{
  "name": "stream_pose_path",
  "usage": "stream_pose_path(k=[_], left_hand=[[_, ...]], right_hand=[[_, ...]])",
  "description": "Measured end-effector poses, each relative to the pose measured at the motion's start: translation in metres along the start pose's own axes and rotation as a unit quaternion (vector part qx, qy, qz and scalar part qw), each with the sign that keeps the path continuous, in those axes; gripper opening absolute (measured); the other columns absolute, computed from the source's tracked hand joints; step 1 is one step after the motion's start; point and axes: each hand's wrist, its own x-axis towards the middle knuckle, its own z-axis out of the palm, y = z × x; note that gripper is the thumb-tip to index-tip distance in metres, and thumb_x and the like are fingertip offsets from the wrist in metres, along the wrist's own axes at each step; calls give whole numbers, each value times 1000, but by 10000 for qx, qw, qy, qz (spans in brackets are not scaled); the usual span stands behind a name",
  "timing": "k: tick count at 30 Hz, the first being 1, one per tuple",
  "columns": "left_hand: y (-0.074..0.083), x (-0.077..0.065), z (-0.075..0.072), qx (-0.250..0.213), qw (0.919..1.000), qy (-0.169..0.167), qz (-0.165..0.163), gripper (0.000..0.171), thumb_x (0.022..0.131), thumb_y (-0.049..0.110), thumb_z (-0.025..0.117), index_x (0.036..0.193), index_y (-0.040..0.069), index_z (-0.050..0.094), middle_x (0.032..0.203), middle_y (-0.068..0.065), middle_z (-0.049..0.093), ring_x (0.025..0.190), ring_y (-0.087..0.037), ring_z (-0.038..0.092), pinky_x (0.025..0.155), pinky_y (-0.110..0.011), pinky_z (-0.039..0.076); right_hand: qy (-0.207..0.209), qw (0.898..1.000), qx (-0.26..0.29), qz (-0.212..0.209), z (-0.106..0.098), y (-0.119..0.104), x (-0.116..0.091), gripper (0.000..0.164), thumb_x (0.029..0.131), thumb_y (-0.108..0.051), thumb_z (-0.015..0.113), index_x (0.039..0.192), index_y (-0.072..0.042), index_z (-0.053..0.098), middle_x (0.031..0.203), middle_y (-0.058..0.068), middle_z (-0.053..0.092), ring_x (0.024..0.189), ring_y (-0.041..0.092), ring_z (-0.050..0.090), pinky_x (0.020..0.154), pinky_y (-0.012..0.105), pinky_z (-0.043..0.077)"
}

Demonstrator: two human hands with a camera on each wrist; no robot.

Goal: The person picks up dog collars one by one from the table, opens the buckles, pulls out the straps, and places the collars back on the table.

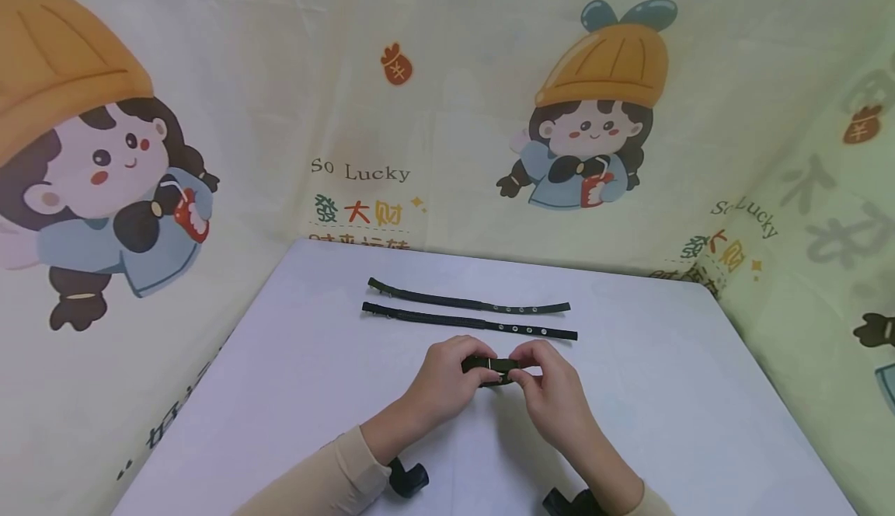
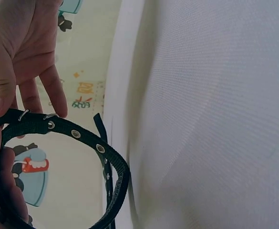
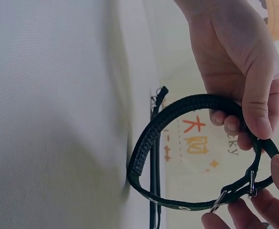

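A black collar (image 1: pixel 498 364) is bent into a loop between both hands above the table. It has metal eyelets, a buckle (image 3: pixel 252 182) and a metal ring (image 3: pixel 219 200). My left hand (image 1: pixel 447 380) pinches the strap between thumb and fingers on the loop's left side. On the other side, my right hand (image 1: pixel 552 384) grips it by the buckle end, as the right wrist view shows. The strap passes through the buckle there. Two similar collars, an upper one (image 1: pixel 447 299) and a lower one (image 1: pixel 440 319), lie stretched flat behind the hands.
The white table (image 1: pixel 301 399) stands against a patterned cloth backdrop (image 1: pixel 454 120) on its back and sides. A black device (image 1: pixel 411 479) sits at the left wrist, and another black device (image 1: pixel 569 502) at the right wrist.
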Motion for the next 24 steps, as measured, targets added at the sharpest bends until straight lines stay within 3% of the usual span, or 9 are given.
stream_pose_path(k=[5, 16, 24], left_hand=[[1, 0, -1, -58, 10000, 41, 33, 18, 91, 14, 87, 107, 17, 79, 102, 8, 77, 91, -4, 66, 80, -22, 57], [0, -2, 0, -34, 9999, 113, 20, 19, 91, 15, 87, 108, 17, 79, 102, 8, 77, 93, -4, 66, 81, -21, 57], [-2, -3, 0, -92, 9998, 170, 5, 21, 89, 10, 88, 109, 10, 78, 102, 5, 77, 92, -5, 68, 80, -22, 58]], right_hand=[[-11, 9999, 126, -2, -1, 0, 0, 27, 93, 5, 79, 106, -15, 68, 108, -2, 72, 106, 18, 72, 79, 24, 61], [-63, 9997, 233, 105, 0, 0, 1, 25, 95, 4, 77, 107, -15, 67, 108, -2, 73, 110, 19, 72, 79, 24, 60], [-47, 9984, 502, 266, -1, 1, 0, 24, 97, 4, 74, 111, -13, 64, 110, 2, 74, 115, 24, 73, 85, 27, 63]])
